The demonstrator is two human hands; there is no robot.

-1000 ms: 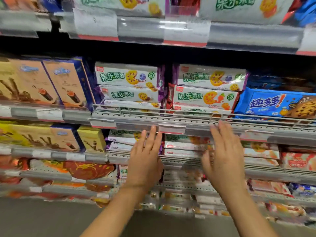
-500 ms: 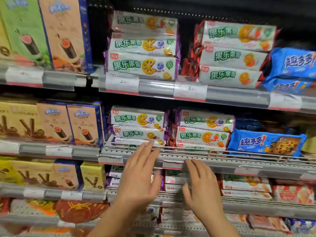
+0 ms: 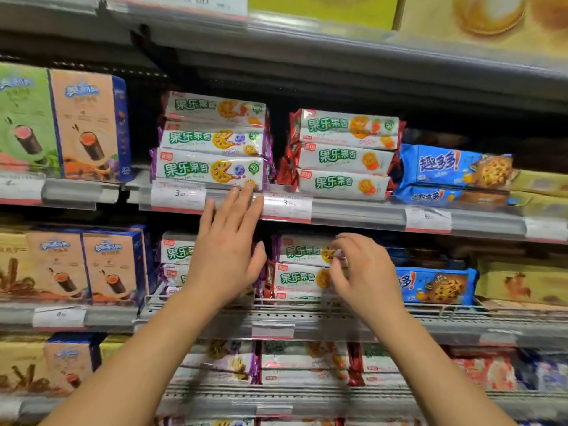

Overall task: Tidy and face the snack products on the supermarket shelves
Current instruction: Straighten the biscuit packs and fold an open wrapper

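White biscuit packs with green lettering fill the middle of the shelves. On the upper shelf stands a purple-edged stack (image 3: 212,167) beside a red-edged stack (image 3: 344,158). My left hand (image 3: 226,250) is raised with straight fingers; its fingertips reach the lowest purple pack and the price rail (image 3: 353,210). Below it, my right hand (image 3: 365,272) hovers with loosely curled fingers in front of two packs on the middle shelf (image 3: 301,265), holding nothing. Whether the fingertips touch those packs is unclear.
Blue cookie packs lie right of the biscuits on the upper (image 3: 455,170) and middle (image 3: 436,285) shelves. Tall wafer-roll boxes (image 3: 89,127) stand at the left. A wire fence (image 3: 307,305) fronts the middle shelf. More packs fill the lower shelf (image 3: 301,361).
The view has tilted up the shelving. Both hands rose: the left from the middle shelf's fence to the upper shelf's rail, the right up to the middle-shelf packs, its fingers curling.
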